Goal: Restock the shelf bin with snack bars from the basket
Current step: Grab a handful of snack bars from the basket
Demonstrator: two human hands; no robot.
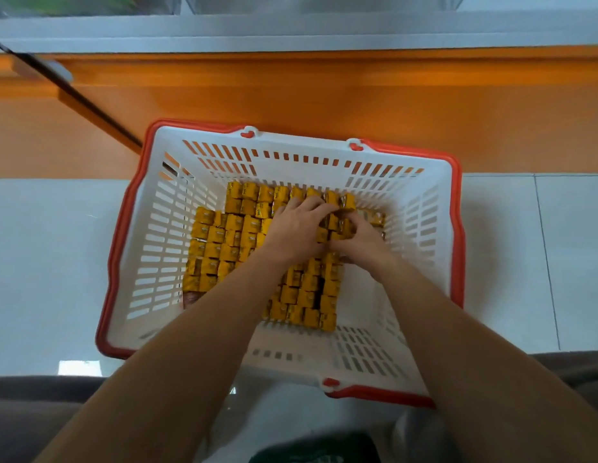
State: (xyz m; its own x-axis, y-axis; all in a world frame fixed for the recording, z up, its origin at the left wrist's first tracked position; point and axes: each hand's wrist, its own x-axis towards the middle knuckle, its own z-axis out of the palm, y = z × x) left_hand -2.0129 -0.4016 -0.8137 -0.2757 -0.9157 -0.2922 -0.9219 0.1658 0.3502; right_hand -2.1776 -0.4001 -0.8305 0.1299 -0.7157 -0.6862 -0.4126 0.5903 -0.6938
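A white slotted basket (147, 235) with a red rim stands on the floor below me. Its bottom is packed with several rows of yellow snack bars (224, 242) standing on end. Both my hands reach down into its far right part. My left hand (292, 228) lies over the bars with its fingers curled into a cluster of them. My right hand (364, 238) grips the same cluster from the right side, fingers curled round the bars. The bars under the two hands are mostly hidden. The shelf bin is not clearly in view.
An orange shelf base (324, 101) runs across just beyond the basket, with a grey shelf edge (290, 31) above it. A dark diagonal bar (77, 95) crosses at the upper left. Pale floor tiles (47, 262) lie on both sides of the basket.
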